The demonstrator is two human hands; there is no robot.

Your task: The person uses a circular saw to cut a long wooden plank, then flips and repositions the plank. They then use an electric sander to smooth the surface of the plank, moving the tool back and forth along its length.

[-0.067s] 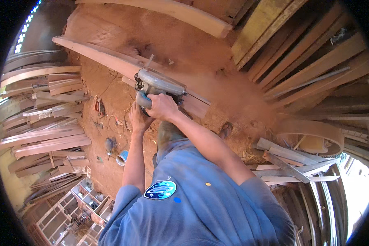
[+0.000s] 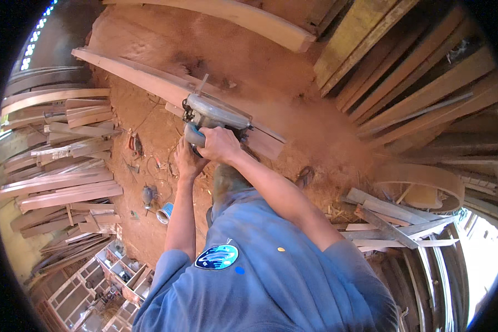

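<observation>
A circular saw (image 2: 218, 113) with a grey metal guard and a teal-and-black handle rests on a long wooden plank (image 2: 133, 73). My right hand (image 2: 220, 145) is closed around the saw's rear handle. Close beside it, my left hand (image 2: 188, 160) grips the back of the handle from the left, its fingers partly hidden behind the tool. A thin metal bar sticks out from the saw's far side. The blade is hidden from view. Reddish sawdust coats the ground around the plank, with a dusty haze to the right of the saw.
Stacked boards (image 2: 72, 193) line the left side, and leaning planks (image 2: 420, 83) fill the right. A curved wooden beam (image 2: 232, 16) lies at the far side. Red-handled pliers (image 2: 135, 144), a power tool (image 2: 148, 196) and a blue-and-white tin (image 2: 165, 213) sit on the ground at left.
</observation>
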